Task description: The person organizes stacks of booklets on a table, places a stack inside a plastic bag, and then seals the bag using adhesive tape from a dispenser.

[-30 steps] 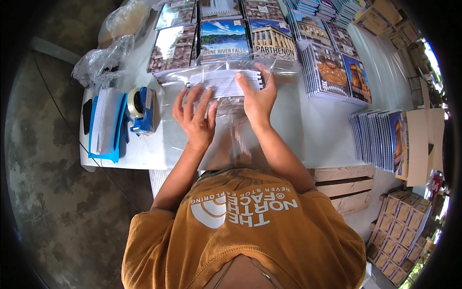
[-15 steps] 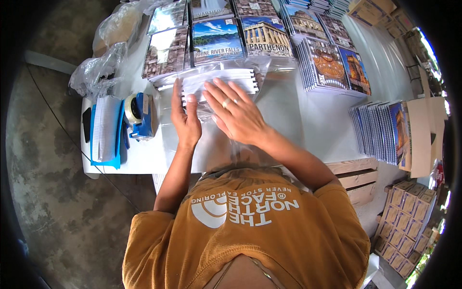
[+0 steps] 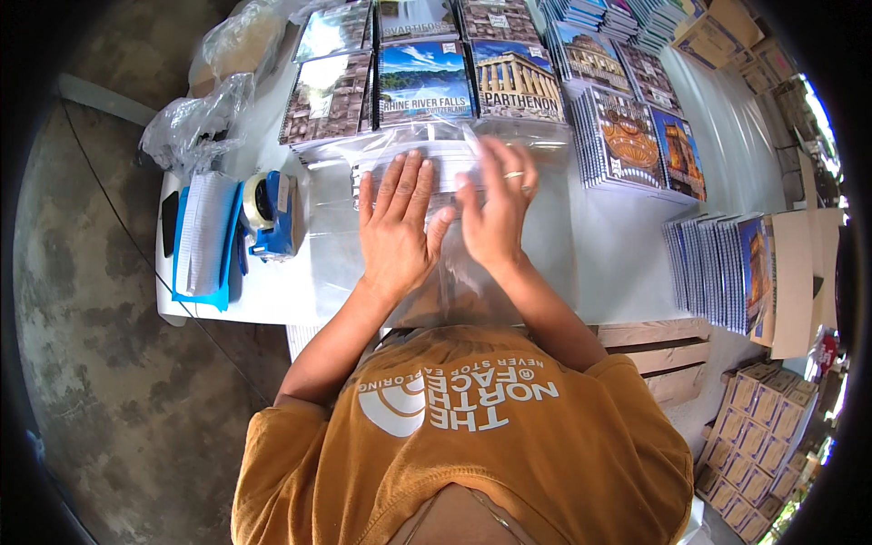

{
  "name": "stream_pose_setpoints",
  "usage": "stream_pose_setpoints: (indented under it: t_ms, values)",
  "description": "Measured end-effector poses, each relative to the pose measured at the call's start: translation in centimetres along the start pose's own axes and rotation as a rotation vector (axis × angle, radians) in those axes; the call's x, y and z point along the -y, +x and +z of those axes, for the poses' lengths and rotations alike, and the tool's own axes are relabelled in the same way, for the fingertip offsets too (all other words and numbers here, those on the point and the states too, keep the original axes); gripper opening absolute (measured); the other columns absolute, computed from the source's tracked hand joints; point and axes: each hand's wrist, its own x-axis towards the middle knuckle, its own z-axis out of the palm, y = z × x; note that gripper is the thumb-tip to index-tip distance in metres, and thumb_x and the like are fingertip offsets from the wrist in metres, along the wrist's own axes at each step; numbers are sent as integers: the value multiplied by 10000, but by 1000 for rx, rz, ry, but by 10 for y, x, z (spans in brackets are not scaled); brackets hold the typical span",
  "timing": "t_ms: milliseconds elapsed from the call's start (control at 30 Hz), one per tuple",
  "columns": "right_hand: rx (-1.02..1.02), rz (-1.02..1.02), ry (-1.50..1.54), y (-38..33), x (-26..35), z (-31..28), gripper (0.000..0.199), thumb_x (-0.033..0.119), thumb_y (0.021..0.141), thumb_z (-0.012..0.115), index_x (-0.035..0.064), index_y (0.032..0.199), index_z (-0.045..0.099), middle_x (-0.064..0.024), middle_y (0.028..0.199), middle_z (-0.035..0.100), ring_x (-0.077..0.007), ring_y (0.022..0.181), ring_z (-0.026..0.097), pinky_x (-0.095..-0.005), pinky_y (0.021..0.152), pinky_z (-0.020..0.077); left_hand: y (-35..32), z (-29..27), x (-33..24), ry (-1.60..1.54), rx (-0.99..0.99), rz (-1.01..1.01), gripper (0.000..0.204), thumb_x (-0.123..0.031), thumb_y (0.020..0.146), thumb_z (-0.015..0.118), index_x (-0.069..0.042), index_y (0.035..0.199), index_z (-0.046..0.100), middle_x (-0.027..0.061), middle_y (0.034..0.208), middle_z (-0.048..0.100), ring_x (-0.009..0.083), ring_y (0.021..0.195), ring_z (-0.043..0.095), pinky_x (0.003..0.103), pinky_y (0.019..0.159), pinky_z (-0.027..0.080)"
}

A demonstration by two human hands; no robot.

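Note:
In front of me on the table lies a stack of white-edged spiral notebooks (image 3: 447, 163), covered by a clear plastic bag (image 3: 454, 295) that spreads toward my body. My left hand (image 3: 396, 218) rests flat on the bag over the left part of the stack, fingers stretched. At the stack's right edge is my right hand (image 3: 498, 209), with a ring on it. Its fingers are extended, slightly blurred and apart from the thumb, and it grips nothing I can see. The hands partly hide the stack's near side.
Beyond the stack stand piles of picture-covered notebooks (image 3: 425, 80), with more piles (image 3: 620, 136) at the right. A blue tape dispenser (image 3: 273, 218) and a bundle of white sheets (image 3: 205, 232) sit at the left. Crumpled plastic (image 3: 204, 118) lies behind them. Upright notebooks (image 3: 713, 268) lean beside cardboard (image 3: 795, 282).
My left hand has moved from the stack's left side onto its top. My right hand has shifted from the top to the right edge.

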Motion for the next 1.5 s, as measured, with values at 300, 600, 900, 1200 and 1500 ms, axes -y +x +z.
stream_pose_setpoints:
  t_ms: [300, 600, 900, 1200, 1500]
  values:
    - [302, -291, -97, -5, 13, 0, 433, 252, 858, 541, 42, 1235, 505, -105, 1229, 539, -248, 1191, 451, -399, 1031, 275, 14, -32, -3, -1026, 62, -341, 853, -396, 894, 462, 24, 1400, -80, 316, 1365, 303, 353, 1280, 341, 423, 1055, 226]
    - [322, -310, -102, -6, 9, -4, 411, 192, 813, 580, 119, 1214, 531, -61, 1262, 500, -235, 1164, 457, -383, 990, 329, 128, -39, 80, -896, 621, -122, 220, 27, 796, 605, 34, 1016, 620, 72, 988, 649, 117, 935, 575, 262, 875, 443]
    - [244, -300, -88, -8, 6, 3, 311, 123, 783, 567, 90, 1090, 601, -53, 1199, 544, -219, 1150, 471, -373, 988, 330, 89, -33, 36, -289, 442, -206, 260, -154, 839, 619, -44, 1074, 626, 165, 999, 647, 235, 905, 643, 298, 732, 503]
    - [-199, -235, 367, -10, -5, 29, 397, -61, 704, 603, 57, 1079, 549, -41, 1012, 600, -210, 1039, 527, -366, 916, 387, 24, 1, 21, -400, -181, 33, 209, 7, 745, 651, -38, 949, 660, 122, 1008, 653, 268, 995, 615, 378, 887, 474]
    - [6, -309, 190, -12, -11, 20, 260, -35, 666, 652, 142, 856, 647, 33, 936, 652, -150, 911, 584, -293, 817, 404, -16, -10, 32, -362, -223, 224, 293, 62, 646, 658, -58, 913, 661, 104, 970, 666, 266, 983, 622, 375, 887, 465]
